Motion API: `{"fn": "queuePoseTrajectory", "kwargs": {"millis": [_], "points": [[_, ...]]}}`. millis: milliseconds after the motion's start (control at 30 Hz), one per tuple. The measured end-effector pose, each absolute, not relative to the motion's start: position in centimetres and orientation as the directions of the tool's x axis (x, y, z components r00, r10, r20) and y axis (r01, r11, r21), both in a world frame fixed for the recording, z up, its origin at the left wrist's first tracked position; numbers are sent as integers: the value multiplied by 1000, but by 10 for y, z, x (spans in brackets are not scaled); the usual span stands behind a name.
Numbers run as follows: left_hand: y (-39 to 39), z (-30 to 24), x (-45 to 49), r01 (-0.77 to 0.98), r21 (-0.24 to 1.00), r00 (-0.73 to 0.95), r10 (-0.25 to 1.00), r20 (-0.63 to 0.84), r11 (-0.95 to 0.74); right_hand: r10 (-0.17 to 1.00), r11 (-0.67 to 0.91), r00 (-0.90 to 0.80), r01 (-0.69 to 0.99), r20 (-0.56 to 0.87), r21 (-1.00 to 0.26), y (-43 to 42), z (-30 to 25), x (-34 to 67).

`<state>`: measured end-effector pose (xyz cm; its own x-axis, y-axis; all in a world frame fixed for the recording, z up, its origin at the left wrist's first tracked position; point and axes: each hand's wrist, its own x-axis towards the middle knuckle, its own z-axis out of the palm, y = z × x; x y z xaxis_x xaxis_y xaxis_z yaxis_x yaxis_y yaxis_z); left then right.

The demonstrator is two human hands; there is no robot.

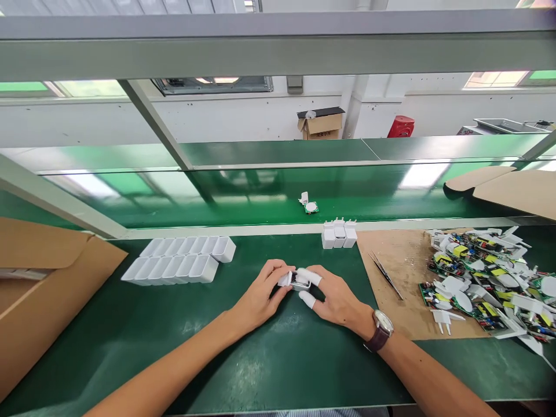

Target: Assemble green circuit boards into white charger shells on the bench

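Note:
Over the middle of the green bench, both hands meet at a small white charger housing (299,282) with dark parts showing in its opening. My left hand (266,291) pinches its left end, where a white flap-like piece sticks out. White finger covers sit on the thumb and index finger of my right hand (334,295), which grips the right end. Two rows of white open housings (174,267) stand to the left. Several closed white chargers with pins (339,234) stand together beyond my right hand. Fingers hide part of the held housing.
On the right, a brown board (391,313) bears tweezers (386,275) and a heap of circuit boards with white plug parts (486,284). A cardboard box (56,289) stands at left. One small board (310,207) lies on the green ledge behind. A metal post (152,121) crosses the left.

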<state>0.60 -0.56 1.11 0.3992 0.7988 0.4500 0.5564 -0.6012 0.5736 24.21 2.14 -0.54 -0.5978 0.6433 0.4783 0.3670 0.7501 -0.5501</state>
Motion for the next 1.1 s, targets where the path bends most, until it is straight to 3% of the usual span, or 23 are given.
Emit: {"fn": "queuePoseTrajectory", "kwargs": {"millis": [100,300,467,533,633,700,767,900,1100], "points": [[-5,12,6,556,575,404,800,444,-600,646,739,-545,274,534,-615,23,-5,245],[-5,11,5,557,593,416,814,406,-581,604,783,-589,312,537,-539,23,-7,241],[-5,6,4,534,654,389,843,373,-536,666,701,-573,264,476,-663,23,-6,238],[-6,6,6,490,715,340,865,369,-498,752,567,-512,180,416,-804,22,-6,235],[-10,9,11,424,743,297,854,427,-518,874,137,-463,-53,146,-989,21,-3,229],[-13,13,15,447,703,284,833,474,-553,855,-159,-517,-205,-30,-966,20,0,225],[-15,17,17,493,666,282,827,487,-560,813,-330,-573,-302,-106,-894,18,4,222],[-17,18,18,542,619,299,819,490,-569,776,-425,-620,-381,-114,-821,14,9,221],[-16,15,15,575,597,289,822,491,-559,774,-451,-616,-372,-148,-812,12,6,221]]}}
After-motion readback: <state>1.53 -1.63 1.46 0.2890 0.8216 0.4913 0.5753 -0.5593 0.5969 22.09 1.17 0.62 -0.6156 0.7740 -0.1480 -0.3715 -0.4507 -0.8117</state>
